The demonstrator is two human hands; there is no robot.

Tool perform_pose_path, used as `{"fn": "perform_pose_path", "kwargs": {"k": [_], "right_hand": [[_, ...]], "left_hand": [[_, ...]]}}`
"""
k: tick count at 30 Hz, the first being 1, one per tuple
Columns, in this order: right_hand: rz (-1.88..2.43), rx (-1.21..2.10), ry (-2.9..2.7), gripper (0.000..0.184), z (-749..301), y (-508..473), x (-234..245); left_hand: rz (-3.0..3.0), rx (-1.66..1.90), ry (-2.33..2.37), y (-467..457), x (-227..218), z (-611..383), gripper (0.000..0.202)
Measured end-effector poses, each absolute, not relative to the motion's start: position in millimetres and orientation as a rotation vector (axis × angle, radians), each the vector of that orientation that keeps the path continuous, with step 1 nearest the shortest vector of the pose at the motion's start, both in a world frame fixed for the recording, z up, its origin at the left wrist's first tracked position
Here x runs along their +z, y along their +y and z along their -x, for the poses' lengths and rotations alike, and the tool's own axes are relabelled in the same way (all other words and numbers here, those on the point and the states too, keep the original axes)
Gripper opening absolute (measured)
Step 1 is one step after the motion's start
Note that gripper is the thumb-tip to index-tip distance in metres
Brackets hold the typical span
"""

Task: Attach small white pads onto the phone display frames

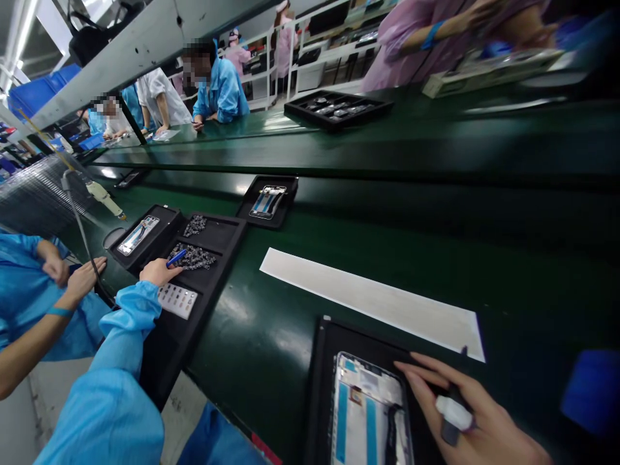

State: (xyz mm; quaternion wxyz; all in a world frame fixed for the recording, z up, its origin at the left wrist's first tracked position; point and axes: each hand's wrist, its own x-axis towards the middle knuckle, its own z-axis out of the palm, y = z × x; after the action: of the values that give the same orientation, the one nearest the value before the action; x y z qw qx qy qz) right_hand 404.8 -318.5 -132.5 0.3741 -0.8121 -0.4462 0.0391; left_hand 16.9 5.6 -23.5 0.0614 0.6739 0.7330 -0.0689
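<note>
My left hand (161, 272) reaches to a black compartment tray (220, 236). Its fingers are closed around a slim blue pen-shaped tool (175, 258), which lies over a heap of small dark parts (198, 257). Under that hand is a white card with rows of small pieces (178, 299). At lower right, my right hand (479, 420) is curled around a dark tool with a white band (454, 413); its exact kind is unclear. Those fingertips are beside an opened phone body (371, 413) with blue strips, lying in a black tray (334, 332).
A long white strip (372, 297) lies on the green bench (300, 361). More phone bodies lie in black trays (285, 216) farther back. To my left are a co-worker's hands (86, 278) and a hanging electric screwdriver (105, 199). Across the bench stands a parts tray (339, 110).
</note>
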Motion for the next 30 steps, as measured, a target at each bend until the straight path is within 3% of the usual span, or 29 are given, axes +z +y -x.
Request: {"fn": "perform_pose_path", "kwargs": {"k": [9,20,24,30], "right_hand": [[2.02,0.2,-1.121,0.026,-400.7,-313.5,-118.4],[2.003,0.181,-1.167,0.042,-400.1,-313.6,-110.7],[1.963,0.131,-1.138,0.046,-395.4,-312.5,-106.9],[1.774,0.327,-1.211,0.031,-372.6,-308.2,-73.6]], "left_hand": [[-2.083,0.023,2.073,0.5,-23.6,-14.8,0.026],[-1.99,0.487,1.682,-37.2,-10.2,-24.2,0.047],[-1.89,0.463,1.509,-64.3,-1.0,-45.1,0.048],[-1.691,0.303,1.255,-100.0,0.0,-88.6,0.048]]}}
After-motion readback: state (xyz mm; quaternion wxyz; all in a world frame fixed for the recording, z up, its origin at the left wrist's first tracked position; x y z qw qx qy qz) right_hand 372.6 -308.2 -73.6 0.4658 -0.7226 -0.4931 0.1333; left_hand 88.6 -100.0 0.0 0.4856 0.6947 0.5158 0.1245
